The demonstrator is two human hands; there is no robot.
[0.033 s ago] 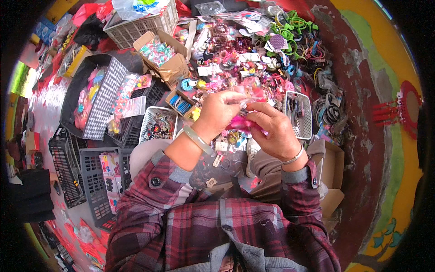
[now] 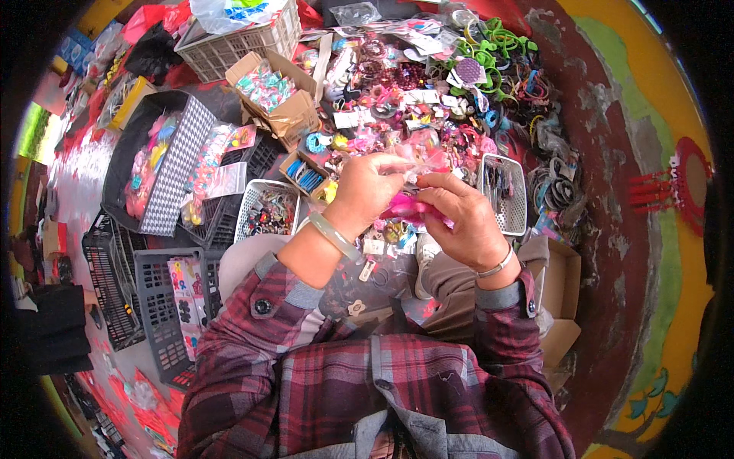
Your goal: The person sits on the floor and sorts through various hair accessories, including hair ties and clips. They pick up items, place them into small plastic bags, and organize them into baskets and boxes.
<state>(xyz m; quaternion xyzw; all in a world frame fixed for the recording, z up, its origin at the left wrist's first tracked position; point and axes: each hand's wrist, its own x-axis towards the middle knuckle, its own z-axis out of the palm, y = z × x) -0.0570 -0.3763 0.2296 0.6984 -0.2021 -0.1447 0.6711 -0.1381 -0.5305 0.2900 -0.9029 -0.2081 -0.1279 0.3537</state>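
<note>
Both hands meet over a spread of small hair accessories (image 2: 382,115) on the ground. My left hand (image 2: 363,195), a pale bangle at its wrist, is closed with thumb and fingers pinching a clear plastic bag (image 2: 430,162). My right hand (image 2: 468,226) is closed too, its thumb and fingers on a bright pink item (image 2: 405,206) just below the bag. That pink thing looks soft, but the fingers cover much of it and its kind is unclear. Whether it is partly inside the bag cannot be made out.
White baskets (image 2: 248,222) (image 2: 502,162) flank my hands. Farther left stand an open carton (image 2: 302,115) of small packets, a houndstooth-sided black box (image 2: 174,164) and a dark grey crate (image 2: 157,306). Green headbands (image 2: 501,46) lie far right. A flattened carton (image 2: 562,287) rests by my right knee.
The clear plastic at my fingertips has shifted slightly and spreads a little more. Both hands stay in nearly the same place.
</note>
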